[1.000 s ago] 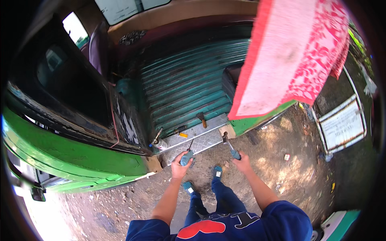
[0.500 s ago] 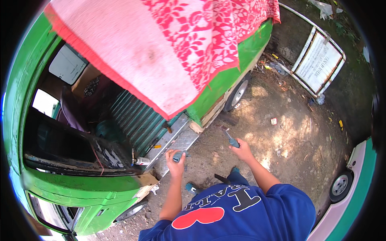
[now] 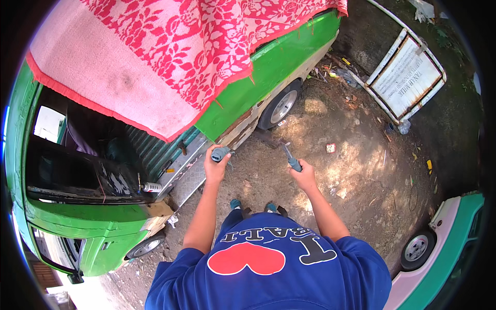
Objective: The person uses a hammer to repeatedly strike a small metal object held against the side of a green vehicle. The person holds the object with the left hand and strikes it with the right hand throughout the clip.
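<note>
My left hand (image 3: 213, 169) is closed around a rounded blue-grey bundle (image 3: 220, 154), whose exact kind I cannot make out. It is beside the van's open side, near the metal step. In my right hand (image 3: 304, 176) is a scraper-like tool (image 3: 294, 164), gripped by its blue-grey handle. Its narrow metal end points away from me over the dirt ground. The two hands are apart, in front of my body. On the silver tread-plate step (image 3: 188, 175) of the green van (image 3: 248, 90) lie a dark-headed tool (image 3: 182, 148) and a small yellow item (image 3: 170, 170).
A red and pink patterned cloth (image 3: 170, 57) drapes over the van. A spray can (image 3: 151, 187) lies by the doorway. The van's wheel (image 3: 281, 105) is ahead. A white framed sign (image 3: 405, 77) leans at far right, and another vehicle (image 3: 439, 258) is at lower right.
The view has shifted right along the van, so the doorway lies farther left and more green side panel shows. Both hands have moved farther forward, still holding the bundle and the scraper-like tool.
</note>
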`<action>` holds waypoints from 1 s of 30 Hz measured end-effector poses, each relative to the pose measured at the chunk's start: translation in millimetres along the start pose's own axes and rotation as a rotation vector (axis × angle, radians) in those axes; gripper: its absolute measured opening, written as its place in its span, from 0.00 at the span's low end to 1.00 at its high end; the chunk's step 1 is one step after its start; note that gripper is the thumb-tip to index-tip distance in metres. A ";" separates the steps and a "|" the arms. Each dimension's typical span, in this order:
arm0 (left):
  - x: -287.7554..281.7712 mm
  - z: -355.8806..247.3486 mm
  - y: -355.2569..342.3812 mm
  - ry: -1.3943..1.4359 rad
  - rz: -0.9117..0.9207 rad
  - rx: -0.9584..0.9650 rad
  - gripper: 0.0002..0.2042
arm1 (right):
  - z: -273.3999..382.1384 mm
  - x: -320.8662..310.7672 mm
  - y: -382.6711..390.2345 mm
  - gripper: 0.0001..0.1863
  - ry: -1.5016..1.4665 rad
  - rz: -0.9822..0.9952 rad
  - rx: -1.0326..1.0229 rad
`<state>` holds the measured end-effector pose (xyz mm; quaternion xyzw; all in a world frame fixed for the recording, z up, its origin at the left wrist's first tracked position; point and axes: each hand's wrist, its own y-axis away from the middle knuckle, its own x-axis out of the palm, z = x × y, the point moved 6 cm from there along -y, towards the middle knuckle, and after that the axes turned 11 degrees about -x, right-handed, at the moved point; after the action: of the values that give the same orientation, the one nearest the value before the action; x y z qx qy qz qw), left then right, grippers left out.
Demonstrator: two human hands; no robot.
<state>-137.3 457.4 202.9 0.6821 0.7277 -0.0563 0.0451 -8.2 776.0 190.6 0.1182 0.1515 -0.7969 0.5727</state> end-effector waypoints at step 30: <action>54.1 97.9 -91.4 -0.179 -0.004 -0.082 0.21 | -67.1 -0.1 -152.8 0.20 0.026 0.239 0.046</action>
<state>-233.2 491.0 100.1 0.6704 0.7239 -0.0873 0.1380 -152.1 846.9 144.7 0.1590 0.1255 -0.7246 0.6587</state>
